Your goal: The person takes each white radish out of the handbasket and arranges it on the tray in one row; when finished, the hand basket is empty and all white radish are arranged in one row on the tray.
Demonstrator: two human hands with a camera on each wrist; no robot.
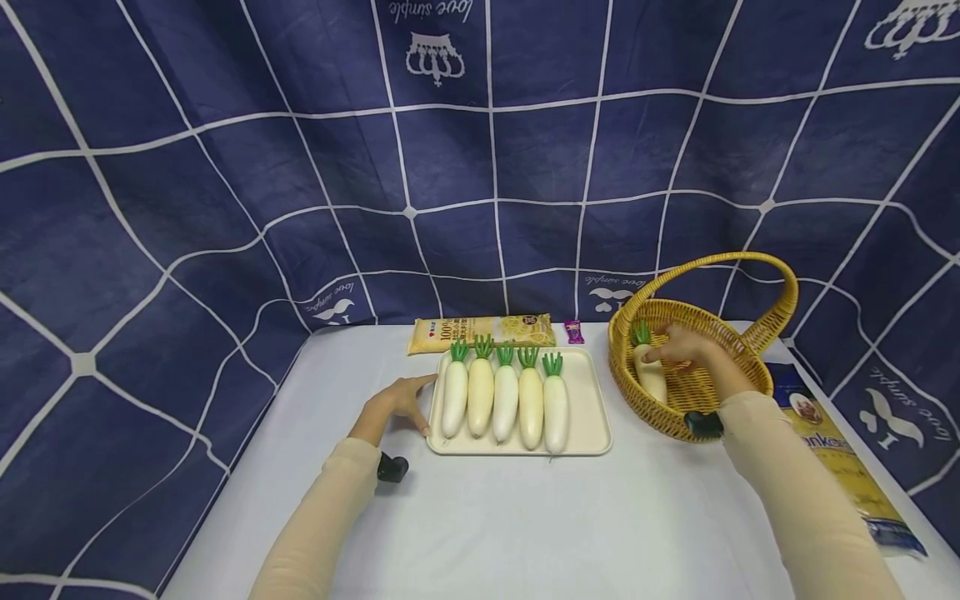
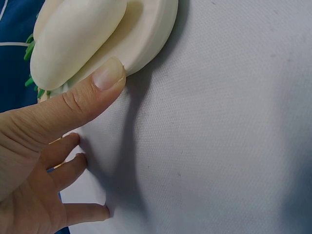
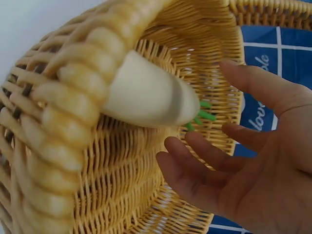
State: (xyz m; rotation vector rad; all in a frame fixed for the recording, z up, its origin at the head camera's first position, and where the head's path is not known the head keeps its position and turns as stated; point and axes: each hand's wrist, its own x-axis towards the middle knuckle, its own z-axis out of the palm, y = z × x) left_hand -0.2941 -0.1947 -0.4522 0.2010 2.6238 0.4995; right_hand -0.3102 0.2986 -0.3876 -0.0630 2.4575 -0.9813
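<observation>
A cream tray [image 1: 592, 408] bears a row of several white radishes [image 1: 506, 404] with green tops. My left hand [image 1: 396, 402] is at the tray's left edge. In the left wrist view its thumb [image 2: 95, 90] lies along the tray's rim, while the other fingers are spread with tips at the tabletop. Another white radish [image 3: 146, 92] leans inside the wicker basket [image 1: 731, 333] on the right. Over the basket, my right hand [image 1: 682, 348] reaches toward that radish. Its fingers are loosely bent and apart from the radish in the right wrist view, with nothing between them.
Behind the tray lie a yellow food packet [image 1: 487, 331] and a small purple wrapped sweet [image 1: 573, 332]. The basket's tall handle [image 1: 720, 258] arches above it. A blue and yellow bag [image 1: 847, 458] lies right of the basket. A blue checked cloth [image 1: 540, 167] hangs behind the white table.
</observation>
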